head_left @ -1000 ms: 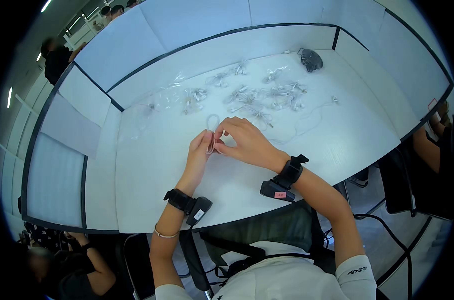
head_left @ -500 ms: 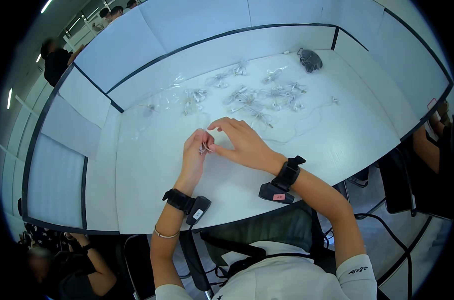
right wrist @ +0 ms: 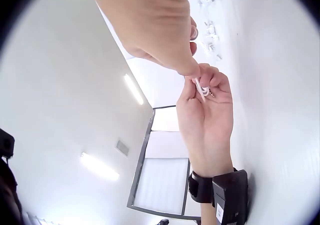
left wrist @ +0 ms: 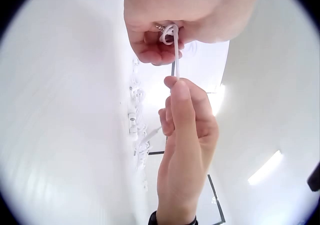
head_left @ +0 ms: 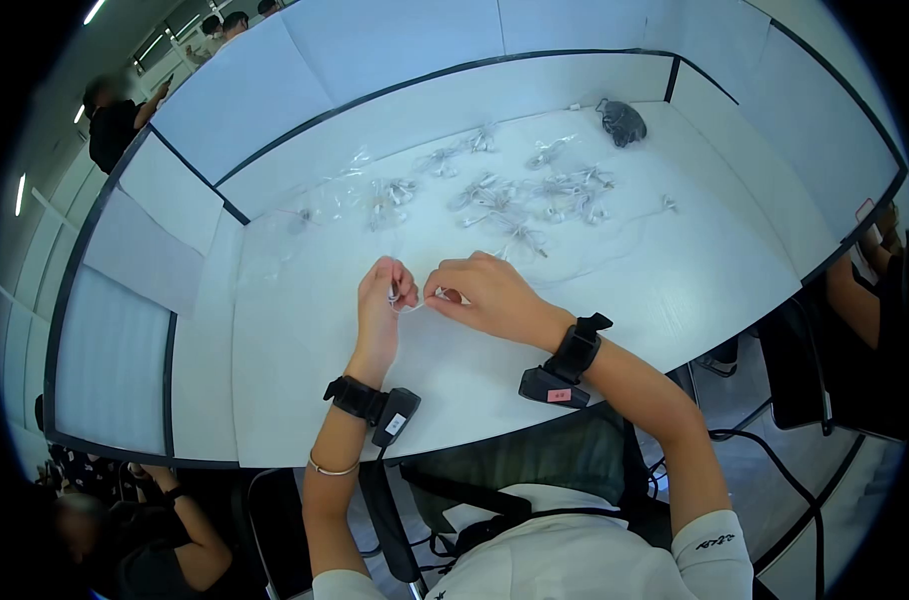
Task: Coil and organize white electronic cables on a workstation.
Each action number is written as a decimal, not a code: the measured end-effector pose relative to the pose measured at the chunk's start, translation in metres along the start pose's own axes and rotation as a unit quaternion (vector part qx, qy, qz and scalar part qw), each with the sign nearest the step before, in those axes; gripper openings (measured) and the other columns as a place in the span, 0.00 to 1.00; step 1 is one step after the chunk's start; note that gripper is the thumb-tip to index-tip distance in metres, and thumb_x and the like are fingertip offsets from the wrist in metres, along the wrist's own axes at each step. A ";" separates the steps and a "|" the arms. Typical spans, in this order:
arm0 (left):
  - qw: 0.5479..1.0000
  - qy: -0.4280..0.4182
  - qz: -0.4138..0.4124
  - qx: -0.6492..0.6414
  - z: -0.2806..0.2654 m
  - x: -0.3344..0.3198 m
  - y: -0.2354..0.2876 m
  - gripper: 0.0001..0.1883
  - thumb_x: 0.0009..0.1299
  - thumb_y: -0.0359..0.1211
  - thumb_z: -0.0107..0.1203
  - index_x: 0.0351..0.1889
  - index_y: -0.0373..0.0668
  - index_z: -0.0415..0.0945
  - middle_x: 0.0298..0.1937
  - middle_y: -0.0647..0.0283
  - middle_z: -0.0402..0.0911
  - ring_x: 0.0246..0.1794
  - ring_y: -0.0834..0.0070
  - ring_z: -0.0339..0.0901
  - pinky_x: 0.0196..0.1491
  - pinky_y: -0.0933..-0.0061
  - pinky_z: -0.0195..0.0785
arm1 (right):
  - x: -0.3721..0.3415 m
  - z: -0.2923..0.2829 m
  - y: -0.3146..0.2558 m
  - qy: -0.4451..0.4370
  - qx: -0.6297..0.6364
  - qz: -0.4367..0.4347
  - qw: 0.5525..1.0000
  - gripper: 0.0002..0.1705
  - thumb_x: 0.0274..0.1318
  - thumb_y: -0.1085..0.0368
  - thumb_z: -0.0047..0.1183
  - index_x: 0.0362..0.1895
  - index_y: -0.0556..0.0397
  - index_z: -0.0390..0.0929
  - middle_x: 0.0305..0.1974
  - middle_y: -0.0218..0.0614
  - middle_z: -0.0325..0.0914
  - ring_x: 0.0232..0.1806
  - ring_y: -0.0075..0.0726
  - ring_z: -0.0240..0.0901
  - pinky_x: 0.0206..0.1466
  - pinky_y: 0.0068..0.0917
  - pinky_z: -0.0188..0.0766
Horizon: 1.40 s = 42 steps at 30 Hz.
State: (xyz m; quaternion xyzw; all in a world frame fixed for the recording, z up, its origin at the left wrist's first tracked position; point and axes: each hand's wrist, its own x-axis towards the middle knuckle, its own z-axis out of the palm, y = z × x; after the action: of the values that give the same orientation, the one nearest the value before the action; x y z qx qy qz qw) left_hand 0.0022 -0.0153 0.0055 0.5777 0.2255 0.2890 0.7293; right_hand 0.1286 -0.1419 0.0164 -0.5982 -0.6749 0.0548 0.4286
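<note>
My left hand point(head_left: 379, 305) grips a small coil of white cable point(left wrist: 169, 34), its fingers curled round it. A gold-coloured jack plug point(left wrist: 159, 27) pokes out beside the coil. From there a straight stretch of the cable runs across to my right hand point(head_left: 490, 295), whose thumb and forefinger pinch it. The hands are a short way apart above the near part of the white table point(head_left: 305, 360). In the right wrist view the left palm point(right wrist: 202, 117) faces up with the loops in its fingers. The cable's far end is hidden or too faint to follow.
Several bundles of white cables point(head_left: 495, 195) lie past the hands. Clear plastic bags point(head_left: 330, 195) are at the back left, a dark grey pouch point(head_left: 623, 121) at the back right. White partitions point(head_left: 425, 90) enclose the table's back and sides. Other people are beyond them.
The upright cable loop above the left hand is gone; its coil is now inside the curled fingers. My right hand has gone from hovering with loose fingers to pinching the cable, and the hands have parted slightly.
</note>
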 end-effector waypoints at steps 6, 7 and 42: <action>0.996 -0.030 -0.029 0.085 0.007 -0.004 -0.002 0.17 0.75 0.45 0.37 0.28 0.45 0.63 0.22 0.68 0.69 0.18 0.79 0.66 0.24 0.79 0.59 | 0.001 -0.001 0.002 0.036 -0.049 -0.018 0.998 0.04 0.52 0.64 0.53 0.30 0.48 0.75 0.26 0.29 0.71 0.28 0.33 0.69 0.41 0.30 0.62; 0.994 -0.030 -0.037 0.094 0.007 -0.005 -0.001 0.17 0.75 0.45 0.37 0.28 0.45 0.63 0.21 0.68 0.69 0.17 0.79 0.66 0.23 0.79 0.59 | 0.001 -0.001 0.003 0.040 -0.062 -0.018 0.997 0.04 0.52 0.64 0.53 0.31 0.48 0.75 0.26 0.28 0.71 0.28 0.32 0.69 0.41 0.29 0.61; 0.956 -0.238 -0.163 0.054 0.014 -0.012 0.009 0.17 0.75 0.42 0.35 0.24 0.46 0.56 0.20 0.74 0.53 0.16 0.87 0.45 0.18 0.83 0.35 | 0.006 -0.019 0.010 0.144 -0.035 0.072 0.986 0.10 0.49 0.67 0.56 0.35 0.49 0.69 0.28 0.33 0.68 0.32 0.40 0.68 0.39 0.34 0.64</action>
State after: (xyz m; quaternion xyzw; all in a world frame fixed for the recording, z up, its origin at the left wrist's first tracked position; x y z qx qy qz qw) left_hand 0.0010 -0.0318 0.0170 0.6235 0.1518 0.0073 0.7669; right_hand 0.1489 -0.1424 0.0255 -0.6613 -0.5626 -0.0249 0.4956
